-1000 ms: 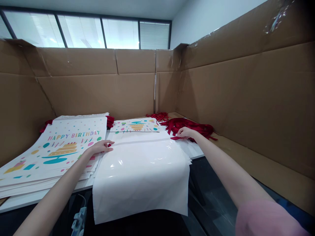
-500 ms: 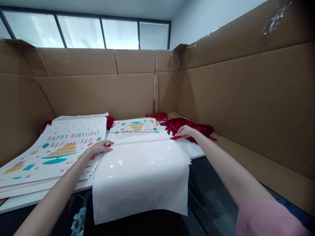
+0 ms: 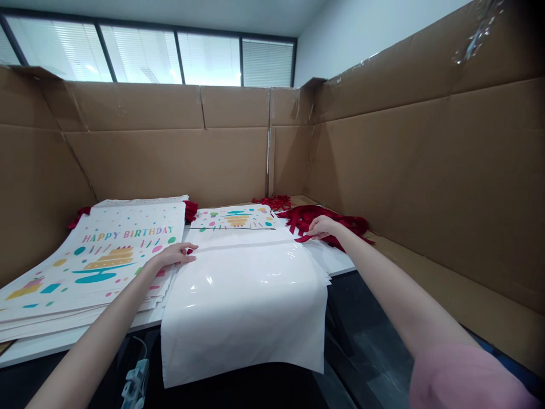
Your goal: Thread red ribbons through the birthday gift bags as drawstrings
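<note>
A glossy white sheet (image 3: 244, 284) lies in front of me, its near end curving down over the table edge. Behind it shows a printed sheet with a cake picture (image 3: 236, 218), crossed by a thin dark line. At the white sheet's left edge is my left hand (image 3: 176, 254), closed, with a bit of red ribbon (image 3: 189, 251) showing between thumb and fingers. My right hand (image 3: 322, 226) pinches the end of a red ribbon (image 3: 303, 238) at the sheet's far right corner. Beside and behind that hand spreads a pile of red ribbons (image 3: 349, 220).
To the left lies a stack of "Happy Birthday" printed sheets (image 3: 102, 244) with red bundles (image 3: 191, 211) at its far corners. Thin red strips (image 3: 272, 202) lie at the back. Cardboard walls (image 3: 170, 165) enclose the table. A power strip (image 3: 135, 383) hangs below.
Almost nothing differs. Both hands keep their places at the two sides of the white sheet, and the view has shifted very slightly.
</note>
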`<act>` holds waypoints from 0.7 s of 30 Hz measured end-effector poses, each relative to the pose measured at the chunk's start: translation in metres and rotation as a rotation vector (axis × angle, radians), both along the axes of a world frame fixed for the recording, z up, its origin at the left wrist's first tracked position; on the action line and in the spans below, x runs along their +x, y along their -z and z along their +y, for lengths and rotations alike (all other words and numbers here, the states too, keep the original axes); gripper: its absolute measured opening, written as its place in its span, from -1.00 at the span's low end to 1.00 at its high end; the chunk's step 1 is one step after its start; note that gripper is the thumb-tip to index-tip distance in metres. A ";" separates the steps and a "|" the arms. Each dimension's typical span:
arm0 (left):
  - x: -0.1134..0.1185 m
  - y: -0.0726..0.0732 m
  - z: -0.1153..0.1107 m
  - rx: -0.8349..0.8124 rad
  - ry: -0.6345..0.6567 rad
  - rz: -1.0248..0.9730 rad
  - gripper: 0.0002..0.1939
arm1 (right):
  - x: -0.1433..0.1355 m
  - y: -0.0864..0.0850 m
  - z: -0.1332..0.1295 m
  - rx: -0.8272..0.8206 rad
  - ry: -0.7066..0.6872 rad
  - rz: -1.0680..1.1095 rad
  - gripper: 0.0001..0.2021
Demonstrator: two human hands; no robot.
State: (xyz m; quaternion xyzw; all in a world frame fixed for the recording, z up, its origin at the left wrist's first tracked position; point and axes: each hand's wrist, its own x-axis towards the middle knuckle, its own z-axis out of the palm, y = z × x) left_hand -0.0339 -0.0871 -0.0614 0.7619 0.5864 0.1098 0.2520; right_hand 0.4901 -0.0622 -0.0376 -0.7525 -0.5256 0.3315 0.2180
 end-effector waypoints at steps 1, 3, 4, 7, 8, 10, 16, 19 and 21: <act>0.000 0.000 0.000 0.004 0.004 0.003 -0.28 | -0.001 -0.001 -0.001 0.000 0.002 0.005 -0.73; 0.000 0.000 0.000 0.009 0.010 0.003 -0.28 | -0.004 -0.004 -0.004 -0.002 0.003 0.019 -0.75; 0.000 0.000 0.000 0.010 0.011 0.000 -0.27 | -0.005 -0.005 -0.005 -0.003 0.004 0.026 -0.76; -0.001 0.000 0.000 -0.005 0.028 0.005 -0.26 | -0.007 -0.008 -0.007 -0.006 0.007 0.042 -0.77; -0.001 0.000 0.000 -0.012 0.037 0.014 -0.26 | -0.007 -0.008 -0.007 -0.005 0.009 0.044 -0.77; -0.001 -0.001 -0.001 -0.018 0.048 0.041 -0.27 | -0.008 -0.008 -0.007 0.002 0.010 0.047 -0.76; 0.002 -0.004 -0.004 -0.009 0.060 0.094 -0.24 | -0.005 -0.003 -0.004 0.026 0.012 0.044 -0.73; 0.003 -0.004 -0.004 -0.003 0.061 0.099 -0.25 | -0.002 0.001 -0.004 0.031 0.009 0.049 -0.75; 0.003 -0.004 -0.004 -0.002 0.065 0.101 -0.26 | -0.001 0.003 -0.004 0.050 0.007 0.050 -0.76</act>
